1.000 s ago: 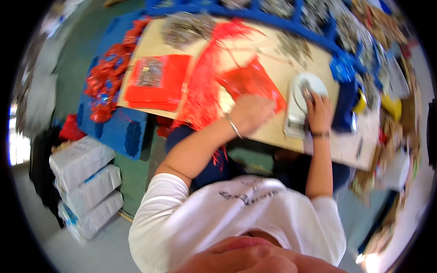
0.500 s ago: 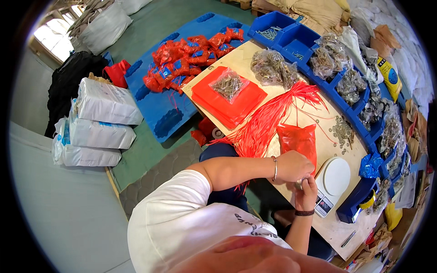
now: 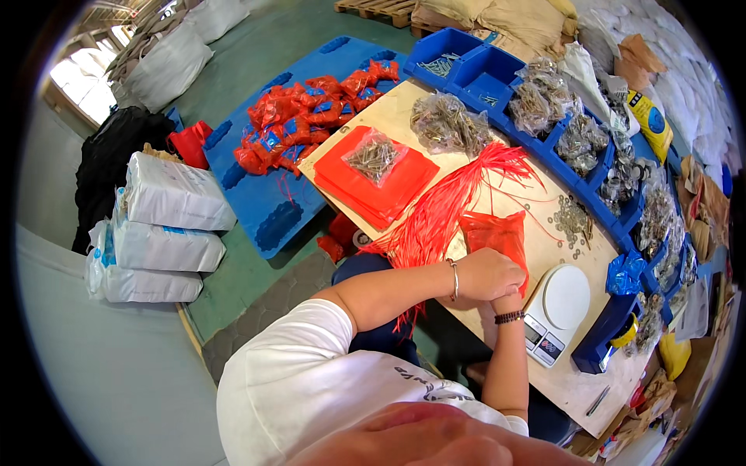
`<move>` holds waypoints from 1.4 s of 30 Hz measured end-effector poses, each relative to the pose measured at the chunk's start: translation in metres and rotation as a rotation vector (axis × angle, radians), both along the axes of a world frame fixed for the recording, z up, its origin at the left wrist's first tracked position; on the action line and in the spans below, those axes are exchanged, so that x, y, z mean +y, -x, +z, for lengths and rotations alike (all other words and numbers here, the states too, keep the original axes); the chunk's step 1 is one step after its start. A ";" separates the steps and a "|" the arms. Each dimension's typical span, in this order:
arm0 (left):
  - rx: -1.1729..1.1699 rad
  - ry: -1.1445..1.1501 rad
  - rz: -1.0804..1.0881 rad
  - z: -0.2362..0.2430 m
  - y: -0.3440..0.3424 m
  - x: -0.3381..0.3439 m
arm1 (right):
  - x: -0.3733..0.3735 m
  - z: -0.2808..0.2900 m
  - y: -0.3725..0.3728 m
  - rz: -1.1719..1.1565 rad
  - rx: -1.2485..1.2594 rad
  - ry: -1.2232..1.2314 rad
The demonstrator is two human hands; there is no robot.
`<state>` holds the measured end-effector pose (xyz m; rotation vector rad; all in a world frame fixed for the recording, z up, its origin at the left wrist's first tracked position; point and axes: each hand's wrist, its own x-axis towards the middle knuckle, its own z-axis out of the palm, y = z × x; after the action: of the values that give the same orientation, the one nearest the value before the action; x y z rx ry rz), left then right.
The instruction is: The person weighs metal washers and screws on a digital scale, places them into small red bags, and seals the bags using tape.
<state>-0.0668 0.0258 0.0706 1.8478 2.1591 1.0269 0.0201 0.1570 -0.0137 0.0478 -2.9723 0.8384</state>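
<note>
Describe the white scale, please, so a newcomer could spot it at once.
Find the pale wooden table with blue bins along one edge. Toward its right end, near the red bag, sits the scale. Unlike its red and blue neighbours, it is white, topped by a round plate.

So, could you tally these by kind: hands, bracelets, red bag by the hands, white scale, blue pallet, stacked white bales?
Left hand and right hand: 2
Silver bracelet and beaded bracelet: 2
Red bag by the hands: 1
White scale: 1
Blue pallet: 1
Stacked white bales: 3
Total: 10
</note>
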 end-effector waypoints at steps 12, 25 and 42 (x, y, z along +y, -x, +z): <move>0.123 0.437 -0.030 -0.009 0.006 0.019 | -0.036 0.066 -0.075 0.027 0.096 0.266; 0.139 0.509 -0.089 -0.011 0.010 0.027 | 0.213 0.042 0.064 -0.543 0.337 0.468; 0.046 0.422 -0.127 -0.013 0.018 0.022 | 0.275 0.054 0.120 -0.817 0.424 1.015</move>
<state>-0.0845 0.0479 0.0575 1.7851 2.0496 0.4601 -0.0996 0.4316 0.0398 -0.8158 -1.6261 1.7048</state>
